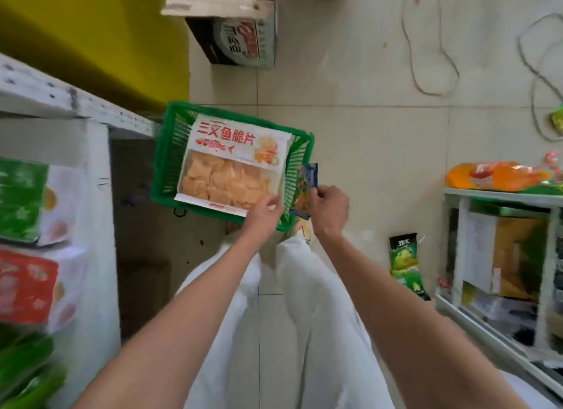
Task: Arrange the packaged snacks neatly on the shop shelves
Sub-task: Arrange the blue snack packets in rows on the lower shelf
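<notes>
A green plastic basket sits on the tiled floor in front of my feet. A large white bag of orange fish crisps with red lettering lies flat in it. My left hand grips the near right corner of that bag. My right hand pinches a small blue and orange snack packet that stands on edge at the basket's right rim. White shelves on the left hold snack packs with green and red fronts.
A cardboard box stands on the floor beyond the basket. A green chip packet lies on the floor by the right shelf unit, which has an orange bag on top. Loose cables trail across the tiles at the back right.
</notes>
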A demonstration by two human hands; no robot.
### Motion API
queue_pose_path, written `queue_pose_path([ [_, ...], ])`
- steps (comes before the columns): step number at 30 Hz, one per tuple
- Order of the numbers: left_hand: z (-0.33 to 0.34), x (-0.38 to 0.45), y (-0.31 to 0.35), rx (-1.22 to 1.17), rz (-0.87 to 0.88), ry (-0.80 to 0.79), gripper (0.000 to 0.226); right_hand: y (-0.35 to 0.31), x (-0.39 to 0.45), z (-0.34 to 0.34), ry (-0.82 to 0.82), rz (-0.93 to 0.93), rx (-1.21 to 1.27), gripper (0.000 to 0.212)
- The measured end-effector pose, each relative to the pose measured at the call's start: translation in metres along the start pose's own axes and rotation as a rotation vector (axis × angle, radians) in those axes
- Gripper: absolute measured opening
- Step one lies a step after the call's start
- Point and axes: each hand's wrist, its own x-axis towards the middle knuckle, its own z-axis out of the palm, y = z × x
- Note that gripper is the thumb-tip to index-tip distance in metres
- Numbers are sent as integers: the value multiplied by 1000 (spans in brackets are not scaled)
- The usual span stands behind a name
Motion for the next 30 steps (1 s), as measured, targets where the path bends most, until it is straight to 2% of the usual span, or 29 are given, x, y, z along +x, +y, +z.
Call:
queue_pose_path([
  [7, 12, 109, -53, 69, -7, 21, 31, 20, 88, 104, -49, -46, -188, 28],
  [13, 1, 111, -57, 98, 39, 21, 32, 19, 93, 118, -122, -3, -189, 26],
  [17, -20, 80, -42, 118, 27, 30, 30, 4, 69, 94, -167, 23, -186, 27],
  [20, -40, 44, -22, 162, 31, 32, 29, -15, 43, 62, -225, -25, -215, 23],
  [24, -71, -14, 13, 271, 19, 52, 31, -53, 3, 6, -335, -129, -292, 20],
  [30, -107, -116, 75, 389, 85, 139, 38, -112, -58, -86, -411, -396, -459, 36],
])
